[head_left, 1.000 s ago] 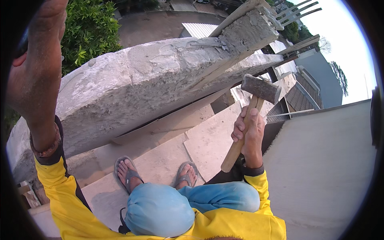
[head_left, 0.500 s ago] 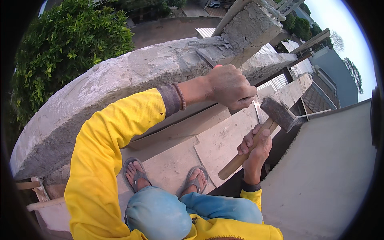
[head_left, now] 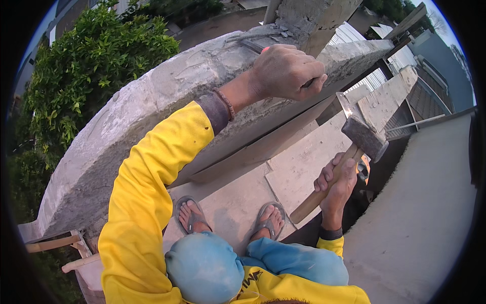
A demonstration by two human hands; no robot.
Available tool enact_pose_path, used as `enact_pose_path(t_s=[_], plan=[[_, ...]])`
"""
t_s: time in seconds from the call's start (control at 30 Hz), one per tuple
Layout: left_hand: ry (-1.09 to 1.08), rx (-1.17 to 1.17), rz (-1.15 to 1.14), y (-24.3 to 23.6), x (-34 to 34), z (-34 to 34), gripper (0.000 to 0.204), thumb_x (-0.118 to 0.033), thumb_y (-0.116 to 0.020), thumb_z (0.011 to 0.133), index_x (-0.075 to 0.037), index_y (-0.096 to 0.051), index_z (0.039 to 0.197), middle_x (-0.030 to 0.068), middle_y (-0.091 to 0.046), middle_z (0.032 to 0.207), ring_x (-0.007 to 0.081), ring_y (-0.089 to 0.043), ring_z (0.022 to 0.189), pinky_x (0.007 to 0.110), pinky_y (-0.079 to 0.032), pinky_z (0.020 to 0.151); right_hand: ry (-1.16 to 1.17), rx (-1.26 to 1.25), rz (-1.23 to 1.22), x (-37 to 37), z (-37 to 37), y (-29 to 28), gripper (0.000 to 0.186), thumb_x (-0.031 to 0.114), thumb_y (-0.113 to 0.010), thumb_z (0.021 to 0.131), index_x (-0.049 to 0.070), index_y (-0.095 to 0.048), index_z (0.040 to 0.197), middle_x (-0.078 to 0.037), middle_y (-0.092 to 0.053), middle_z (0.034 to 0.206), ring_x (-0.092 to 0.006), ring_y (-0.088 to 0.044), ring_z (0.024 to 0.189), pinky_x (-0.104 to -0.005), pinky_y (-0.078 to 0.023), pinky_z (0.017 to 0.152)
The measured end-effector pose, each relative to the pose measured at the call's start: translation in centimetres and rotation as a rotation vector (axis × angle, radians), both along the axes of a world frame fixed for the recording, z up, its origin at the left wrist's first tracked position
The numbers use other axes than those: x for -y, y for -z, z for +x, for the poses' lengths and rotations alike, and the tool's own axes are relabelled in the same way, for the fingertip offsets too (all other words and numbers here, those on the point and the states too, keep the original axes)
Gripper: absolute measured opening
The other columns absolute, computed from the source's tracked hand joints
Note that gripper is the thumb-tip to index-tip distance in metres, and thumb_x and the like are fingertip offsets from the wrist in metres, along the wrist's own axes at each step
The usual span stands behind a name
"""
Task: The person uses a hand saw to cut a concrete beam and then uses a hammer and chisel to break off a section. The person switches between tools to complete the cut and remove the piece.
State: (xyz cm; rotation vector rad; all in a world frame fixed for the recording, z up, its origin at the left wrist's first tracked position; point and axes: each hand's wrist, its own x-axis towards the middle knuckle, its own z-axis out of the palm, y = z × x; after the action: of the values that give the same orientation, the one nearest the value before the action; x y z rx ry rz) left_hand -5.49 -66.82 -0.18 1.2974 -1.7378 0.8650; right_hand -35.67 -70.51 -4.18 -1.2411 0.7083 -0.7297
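My left hand (head_left: 288, 73) is closed around a flat metal chisel (head_left: 251, 46). The chisel's blade reaches out past the thumb side and lies against the rough top of a curved concrete wall (head_left: 167, 83); the dark struck end just shows within the curled fingers. Lower and to the right, my right hand (head_left: 338, 190) grips the wooden handle of a club hammer (head_left: 365, 138). Its heavy grey head points up, apart from the chisel and below the left fist.
A concrete post (head_left: 329, 23) rises from the wall beside the chisel, with broken bits at its foot. My sandalled feet stand on boards (head_left: 233, 218). A dark gap runs along a smooth grey surface (head_left: 420, 213) at right. A leafy tree (head_left: 96, 66) grows beyond the wall.
The view has shifted a little. My left hand with the chisel now appears higher and farther from the hammer. The hammer has shifted slightly right in the picture; both grips stay closed.
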Motion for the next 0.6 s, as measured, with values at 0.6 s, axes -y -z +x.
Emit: enact_pose_path(t_s=[0.6], plan=[[-0.018,-0.013,0.004,5.3,-2.3,-0.6,0.031,-0.008,-0.078,0.077,-0.014,-0.05,0.065,-0.0006,-0.049,0.062,0.0182,-0.051,0.057,0.033,-0.046,0.067,0.016,-0.439,-0.271,2.9,-1.1,8.1,0.041,0.045,-0.056,0.112,0.005,-0.056,0.103,-0.003,-0.055,0.07,-0.015,-0.054,0.055,-0.0325,-0.047,0.053]])
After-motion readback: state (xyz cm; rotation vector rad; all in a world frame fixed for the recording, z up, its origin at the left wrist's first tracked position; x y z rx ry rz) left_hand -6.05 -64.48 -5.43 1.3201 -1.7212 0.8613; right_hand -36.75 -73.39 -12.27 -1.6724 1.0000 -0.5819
